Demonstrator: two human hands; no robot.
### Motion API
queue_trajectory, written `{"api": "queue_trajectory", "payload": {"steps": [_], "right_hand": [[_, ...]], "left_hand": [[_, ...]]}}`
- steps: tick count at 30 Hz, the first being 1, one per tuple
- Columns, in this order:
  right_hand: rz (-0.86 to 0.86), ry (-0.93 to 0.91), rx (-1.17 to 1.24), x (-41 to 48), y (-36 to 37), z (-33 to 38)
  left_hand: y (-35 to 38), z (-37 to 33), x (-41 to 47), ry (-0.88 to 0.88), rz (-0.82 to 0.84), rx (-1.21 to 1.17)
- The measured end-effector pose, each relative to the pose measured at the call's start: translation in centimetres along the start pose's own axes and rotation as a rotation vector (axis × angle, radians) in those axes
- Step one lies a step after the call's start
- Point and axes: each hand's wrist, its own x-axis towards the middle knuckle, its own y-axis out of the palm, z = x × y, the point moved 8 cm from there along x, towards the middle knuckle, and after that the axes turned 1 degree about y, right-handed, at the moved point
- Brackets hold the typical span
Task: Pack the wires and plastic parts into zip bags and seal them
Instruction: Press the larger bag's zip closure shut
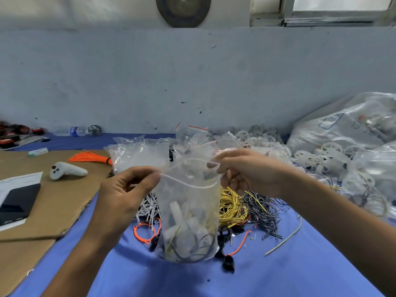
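Two forearms enter from the bottom edge over a blue cloth (278, 271).

Counted, left to right:
- one cardboard sheet (53, 200), bearing one dark tablet (17, 202), one white controller (67, 170) and one orange wire bundle (90, 157)
- one water bottle (72, 131) lying at the wall
- three wire heaps behind the hands: grey-white wires (147, 205), yellow wires (232, 207), black wires (263, 207)
- white plastic wheels (265, 140), too many to count
- large clear sacks (342, 125) at far right; number unclear

Left hand (126, 189): thumb and forefinger pinch the left end of the zip strip, other fingers curled.

One zip bag (188, 211) hangs upright between the hands at centre. Its mouth gapes and its bottom is at the cloth. Inside are white plastic pieces and dark and yellow wire.

Right hand (246, 170): fingertips pinch the right end of the strip.
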Motion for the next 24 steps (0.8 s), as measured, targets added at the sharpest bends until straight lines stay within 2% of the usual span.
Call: {"api": "queue_trajectory", "payload": {"steps": [2, 3, 5, 6, 7, 9, 13, 17, 24], "right_hand": [[-0.018, 0.004, -0.224, -0.3, 0.1, -0.5], [-0.075, -0.03, -0.419, -0.4, -0.3, 0.0], [-0.288, -0.194, -0.861, -1.0, -1.0, 2.3], [-0.372, -0.32, -0.985, -1.5, -0.3, 3.9], [-0.388, -0.437, -1.01, -2.0, 1.0, 5.3], [-0.265, -0.563, -1.0, -2.1, 4.7, 6.6], [-0.174, -0.586, -1.24, -0.4, 9.0, 6.5], [-0.12, -0.579, -1.165, 0.2, 9.4, 6.4], [-0.149, -0.624, -1.192, 0.3, 10.0, 6.2]], "left_hand": [[0.3, 1.1, -0.4, -0.018, 0.014, 0.019], [0.4, 1.6, -0.6, -0.026, 0.015, 0.022], [0.7, 2.3, -0.9, -0.028, 0.001, 0.017], [0.9, 2.4, -1.0, -0.021, -0.007, 0.015], [1.3, 2.4, -1.1, -0.009, -0.007, 0.017], [2.1, 2.3, -1.3, 0.012, 0.013, 0.028], [2.2, 2.2, -1.4, 0.042, 0.019, 0.018], [0.6, 3.1, -1.6, 0.006, 0.005, 0.025], [0.6, 2.6, -1.3, 0.031, 0.032, 0.144]]}}
